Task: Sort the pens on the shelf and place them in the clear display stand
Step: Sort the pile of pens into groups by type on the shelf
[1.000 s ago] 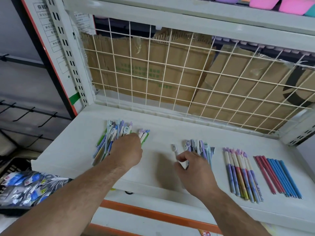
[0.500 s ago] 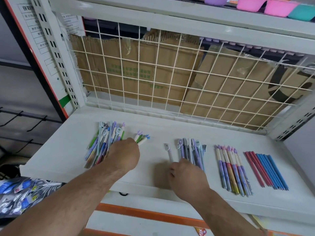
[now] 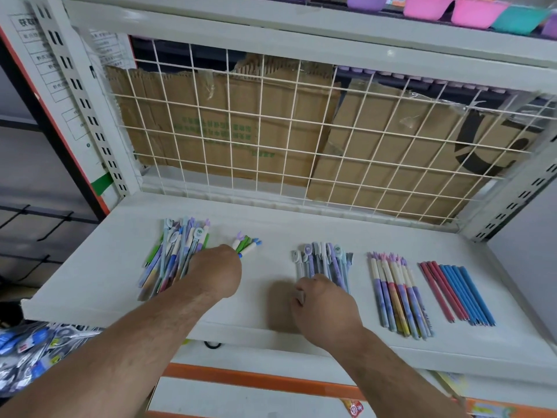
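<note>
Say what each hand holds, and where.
Left hand grips a bunch of green-and-white pens by their barrels. Right hand covers lower ends of grey-purple pens; grip unclear.

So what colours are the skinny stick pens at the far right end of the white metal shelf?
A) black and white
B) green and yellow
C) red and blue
C: the skinny stick pens at the right end of the white metal shelf are red, then blue.

the right hand (image 3: 324,309) has slid the stray pen (image 3: 297,260) against the middle pen group (image 3: 328,260).
</note>
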Tool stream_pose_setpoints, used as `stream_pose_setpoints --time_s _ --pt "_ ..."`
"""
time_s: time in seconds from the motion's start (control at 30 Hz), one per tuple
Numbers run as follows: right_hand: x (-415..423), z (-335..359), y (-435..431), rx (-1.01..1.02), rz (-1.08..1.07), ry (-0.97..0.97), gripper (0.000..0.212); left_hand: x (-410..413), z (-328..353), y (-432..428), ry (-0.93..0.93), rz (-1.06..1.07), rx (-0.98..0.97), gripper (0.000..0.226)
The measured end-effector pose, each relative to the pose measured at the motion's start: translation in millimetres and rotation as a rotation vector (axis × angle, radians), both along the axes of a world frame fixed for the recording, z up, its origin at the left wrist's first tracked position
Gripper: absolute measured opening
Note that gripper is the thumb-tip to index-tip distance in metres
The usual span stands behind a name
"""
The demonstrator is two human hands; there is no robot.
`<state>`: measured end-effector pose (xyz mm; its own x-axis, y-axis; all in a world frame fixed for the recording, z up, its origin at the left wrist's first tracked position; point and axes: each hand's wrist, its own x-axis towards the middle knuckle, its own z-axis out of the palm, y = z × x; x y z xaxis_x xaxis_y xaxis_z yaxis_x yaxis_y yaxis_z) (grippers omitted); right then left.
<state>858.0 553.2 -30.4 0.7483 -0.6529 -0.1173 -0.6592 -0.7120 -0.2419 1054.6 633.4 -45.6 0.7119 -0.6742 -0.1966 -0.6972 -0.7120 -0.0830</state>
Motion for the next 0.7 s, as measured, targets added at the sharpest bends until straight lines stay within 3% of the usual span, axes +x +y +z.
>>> stream_pose_setpoints --time_s 0.17,0.3,0.37,0.5,0.53,0.63,0.7 --pt "-5 3 -1 0.007 -0.021 -0.069 0.029 -4 -6 2 -0.064 -0.054 -0.025 0.017" --pt "-10 5 -1 0.028 -0.029 -0.121 0.026 -3 -2 0 0.041 -0.024 -0.128 0.006" --pt "-11 6 -1 0.049 -0.037 -0.166 0.025 -6 7 -3 0.250 0.097 -0.266 0.011" --pt "-10 9 -2 0.247 -0.103 -0.287 0.019 -32 32 -9 1.153 0.447 -0.755 0.013" --pt "-9 10 -2 0.316 -0.131 -0.331 0.016 -39 37 -9 1.296 0.482 -0.806 0.012" --pt "-10 18 -4 0.476 -0.213 -0.471 0.014 -57 46 -7 1.535 0.461 -0.863 0.010" --pt "-13 22 -5 0.559 -0.254 -0.564 0.017 -68 48 -6 1.599 0.431 -0.875 0.010"
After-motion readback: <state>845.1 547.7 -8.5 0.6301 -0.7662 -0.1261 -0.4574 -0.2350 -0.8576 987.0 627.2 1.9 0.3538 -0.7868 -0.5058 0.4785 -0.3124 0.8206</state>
